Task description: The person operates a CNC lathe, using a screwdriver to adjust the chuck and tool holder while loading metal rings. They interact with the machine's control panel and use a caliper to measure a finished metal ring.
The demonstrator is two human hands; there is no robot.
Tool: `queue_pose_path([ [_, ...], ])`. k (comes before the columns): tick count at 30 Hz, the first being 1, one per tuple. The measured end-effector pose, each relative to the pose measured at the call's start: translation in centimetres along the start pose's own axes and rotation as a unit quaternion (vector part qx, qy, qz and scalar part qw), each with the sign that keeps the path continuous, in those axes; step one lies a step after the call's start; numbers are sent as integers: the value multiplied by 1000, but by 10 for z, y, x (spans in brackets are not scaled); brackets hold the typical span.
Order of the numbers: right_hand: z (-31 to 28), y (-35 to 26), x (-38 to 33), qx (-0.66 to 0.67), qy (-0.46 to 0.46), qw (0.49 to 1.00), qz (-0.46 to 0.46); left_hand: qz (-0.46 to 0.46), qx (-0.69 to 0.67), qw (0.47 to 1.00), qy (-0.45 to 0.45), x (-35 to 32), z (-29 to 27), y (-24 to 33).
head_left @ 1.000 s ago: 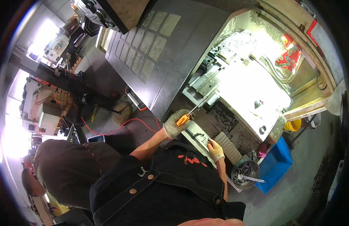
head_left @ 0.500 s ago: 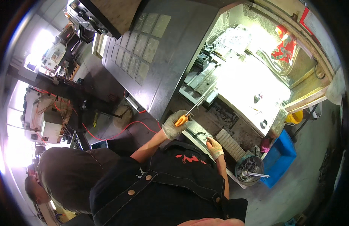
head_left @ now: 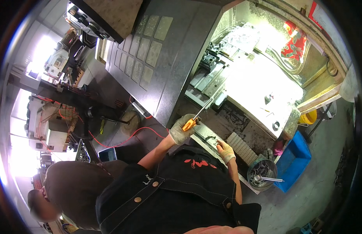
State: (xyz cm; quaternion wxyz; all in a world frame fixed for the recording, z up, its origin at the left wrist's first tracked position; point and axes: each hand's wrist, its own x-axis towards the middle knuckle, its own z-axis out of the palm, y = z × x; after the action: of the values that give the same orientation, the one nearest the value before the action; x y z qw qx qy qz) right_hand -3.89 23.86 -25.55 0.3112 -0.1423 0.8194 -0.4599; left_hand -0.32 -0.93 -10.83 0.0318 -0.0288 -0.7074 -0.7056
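My gloved left hand [head_left: 181, 132] is closed around the orange handle of an air blow gun [head_left: 189, 124]. Its long thin metal nozzle slants up and to the right into the lit opening of a machine [head_left: 251, 87]. Lower and to the right, my gloved right hand [head_left: 227, 152] is by the machine's front ledge [head_left: 206, 137], with its fingers bent in. Whatever it may hold is hidden. Metal chips lie in the trough between my hands and the bright bed, where small ring-shaped parts [head_left: 275, 125] sit.
A metal bowl of rings [head_left: 262, 173] and a blue bin [head_left: 293, 162] stand at the right, beside a ribbed block [head_left: 241, 148]. The dark machine door [head_left: 165, 58] rises at left. A red hose [head_left: 130, 137] crosses the floor. Close at left is another person [head_left: 77, 193].
The whole view has shifted slightly. My left hand keeps its grip on the air blow gun, and both hands stay in nearly the same places. The person at left has moved a little.
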Motion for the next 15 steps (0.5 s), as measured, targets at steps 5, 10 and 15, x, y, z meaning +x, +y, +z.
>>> queue_pose_path([
  [5,2,9,4,3,1,1000,6,-26,2,1000,-16,-1,-4,-7],
  [10,-1,1,-1,-1,2,1000,0,4,43,999,-32,-1,-6,-8],
  [15,0,0,-1,1,1,1000,-1,-15,39,999,-31,-1,-6,-5],
])
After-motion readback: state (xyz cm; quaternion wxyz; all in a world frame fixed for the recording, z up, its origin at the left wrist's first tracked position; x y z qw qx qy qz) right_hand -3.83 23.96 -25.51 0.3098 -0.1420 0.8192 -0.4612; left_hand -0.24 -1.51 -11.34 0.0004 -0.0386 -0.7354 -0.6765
